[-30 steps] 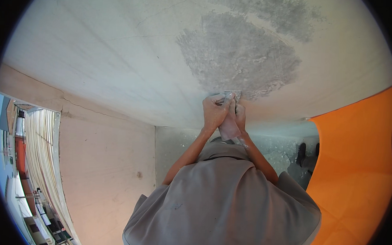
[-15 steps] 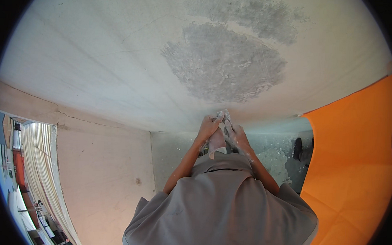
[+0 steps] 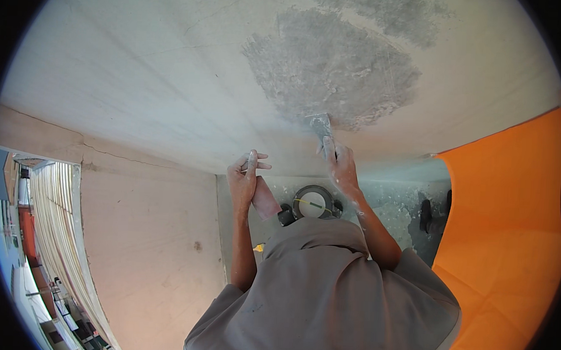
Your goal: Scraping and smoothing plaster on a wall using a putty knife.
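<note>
Sheet (image 3: 266, 198) left, scraper (image 3: 321, 125) right, bucket (image 3: 297, 201) below

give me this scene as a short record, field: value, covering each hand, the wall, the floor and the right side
left hand: the left hand holds a pinkish sheet, some fingers pointing right
right hand: the right hand grips a flat scraper, blade end away from the body
wall: pale wall with a rough grey patch; scraper at its lower edge, contact unclear
floor: round dark-rimmed container, between the hands in view
right side: large orange sheet
</note>
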Motion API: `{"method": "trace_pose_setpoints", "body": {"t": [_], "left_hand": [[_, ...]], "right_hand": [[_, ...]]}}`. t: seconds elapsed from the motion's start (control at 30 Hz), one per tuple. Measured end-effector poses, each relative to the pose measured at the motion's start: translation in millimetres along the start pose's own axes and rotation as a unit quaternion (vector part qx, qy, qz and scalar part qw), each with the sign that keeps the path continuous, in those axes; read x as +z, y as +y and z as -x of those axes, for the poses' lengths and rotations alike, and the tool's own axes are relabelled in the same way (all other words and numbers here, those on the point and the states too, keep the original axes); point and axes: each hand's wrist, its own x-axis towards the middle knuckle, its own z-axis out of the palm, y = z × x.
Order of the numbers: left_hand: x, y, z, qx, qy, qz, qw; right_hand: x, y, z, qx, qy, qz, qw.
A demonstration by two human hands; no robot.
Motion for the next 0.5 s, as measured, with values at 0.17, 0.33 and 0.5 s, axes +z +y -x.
{"method": "trace_pose_setpoints", "body": {"t": [0.17, 0.33, 0.5], "left_hand": [[-20.0, -24.2, 7.1, 0.025, 0.022, 0.002, 0.999], [-25.6, -37.8, 10.4, -0.005, 0.002, -0.013, 1.0], [-17.3, -43.9, 15.9, -0.022, -0.053, 0.018, 0.998]], "right_hand": [[9.0, -25.8, 23.4, -0.037, -0.057, 0.04, 0.997], [-43.6, -63.8, -11.2, 0.048, -0.003, -0.066, 0.997], [13.6, 138.3, 71.9, 0.168, 0.015, 0.179, 0.969]]}}
